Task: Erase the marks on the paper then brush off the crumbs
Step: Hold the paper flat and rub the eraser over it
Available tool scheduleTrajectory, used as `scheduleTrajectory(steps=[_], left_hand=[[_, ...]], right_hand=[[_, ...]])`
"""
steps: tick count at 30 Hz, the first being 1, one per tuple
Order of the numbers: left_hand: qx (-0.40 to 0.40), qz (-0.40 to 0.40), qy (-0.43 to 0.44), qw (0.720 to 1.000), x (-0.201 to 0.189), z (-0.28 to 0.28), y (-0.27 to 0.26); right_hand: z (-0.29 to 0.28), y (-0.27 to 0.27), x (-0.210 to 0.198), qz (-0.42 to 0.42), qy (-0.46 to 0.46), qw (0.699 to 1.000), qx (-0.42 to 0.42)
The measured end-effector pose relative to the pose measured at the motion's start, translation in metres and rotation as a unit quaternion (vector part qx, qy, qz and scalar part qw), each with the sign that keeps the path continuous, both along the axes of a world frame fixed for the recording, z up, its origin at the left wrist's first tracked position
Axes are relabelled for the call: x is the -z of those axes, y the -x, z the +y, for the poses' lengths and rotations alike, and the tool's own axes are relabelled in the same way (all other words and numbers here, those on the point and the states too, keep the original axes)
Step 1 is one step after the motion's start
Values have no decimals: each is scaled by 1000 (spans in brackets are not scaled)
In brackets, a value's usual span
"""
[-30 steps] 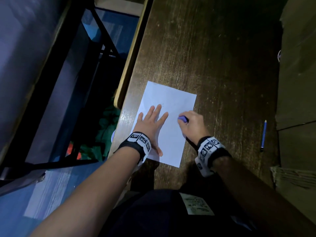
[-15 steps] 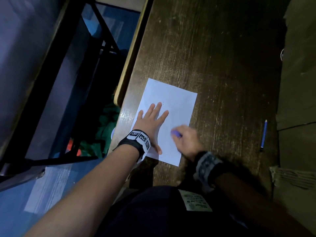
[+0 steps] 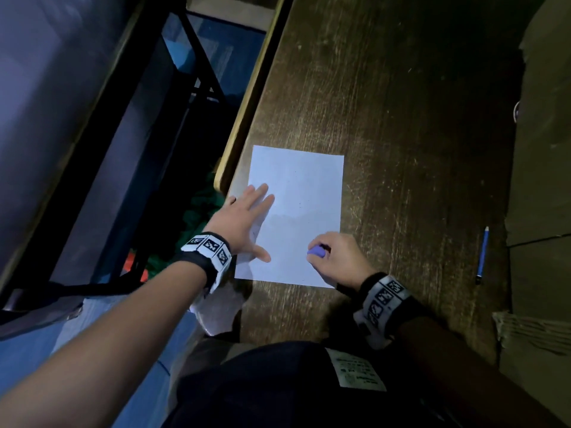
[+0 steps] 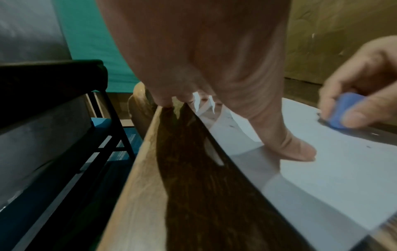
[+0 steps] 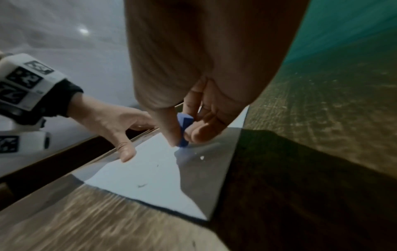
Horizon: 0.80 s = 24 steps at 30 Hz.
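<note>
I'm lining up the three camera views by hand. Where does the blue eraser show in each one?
Head: blue eraser low centre, pinched in the right hand on the paper.
Left wrist: eraser at the right edge.
Right wrist: eraser centre, between the fingertips.
Shared landmark: the left hand's thumb pressing the paper.

White paper sheet point(image 3: 304, 193) lies flat on tabletop point(image 3: 401, 118); blue eraser point(image 3: 315, 251), pinched between right-hand fingers point(image 5: 171, 134), contacts its near-right area.
</note>
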<state>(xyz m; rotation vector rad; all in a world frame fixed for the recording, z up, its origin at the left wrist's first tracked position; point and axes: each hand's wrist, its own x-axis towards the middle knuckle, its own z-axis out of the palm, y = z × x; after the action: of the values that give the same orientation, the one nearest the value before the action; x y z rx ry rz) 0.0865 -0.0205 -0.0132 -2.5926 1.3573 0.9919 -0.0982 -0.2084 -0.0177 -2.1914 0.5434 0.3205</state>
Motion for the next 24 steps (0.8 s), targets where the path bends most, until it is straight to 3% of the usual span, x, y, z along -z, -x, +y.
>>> scheduleTrajectory(steps=[6,10,11,14,16,21,22,24], left_hand=[[25,-22,-32,999,6,-5,2],[30,-21,-43,998,9,-6,1],[31,-22,-42,998,9,-5,1],[38,-29,-41,998,10,-4,0],[45,-29,-51,997,9,-5,-1],[45,-28,-60,997,8,-7,2],[45,-29,-60,997,8,-7,2],[42,-28,-55,997,10,-6,1]], right_hand=[[19,-62,4,-77,10,996,-34],[19,-88,10,-105,70,990,70],[25,-82,11,-104,61,991,55],[50,-51,0,-42,20,984,-170],[43,-57,-3,-19,19,969,-244],[16,-106,8,-95,93,991,-8],[23,-102,11,-101,91,991,12],[46,-82,8,-78,39,995,-40]])
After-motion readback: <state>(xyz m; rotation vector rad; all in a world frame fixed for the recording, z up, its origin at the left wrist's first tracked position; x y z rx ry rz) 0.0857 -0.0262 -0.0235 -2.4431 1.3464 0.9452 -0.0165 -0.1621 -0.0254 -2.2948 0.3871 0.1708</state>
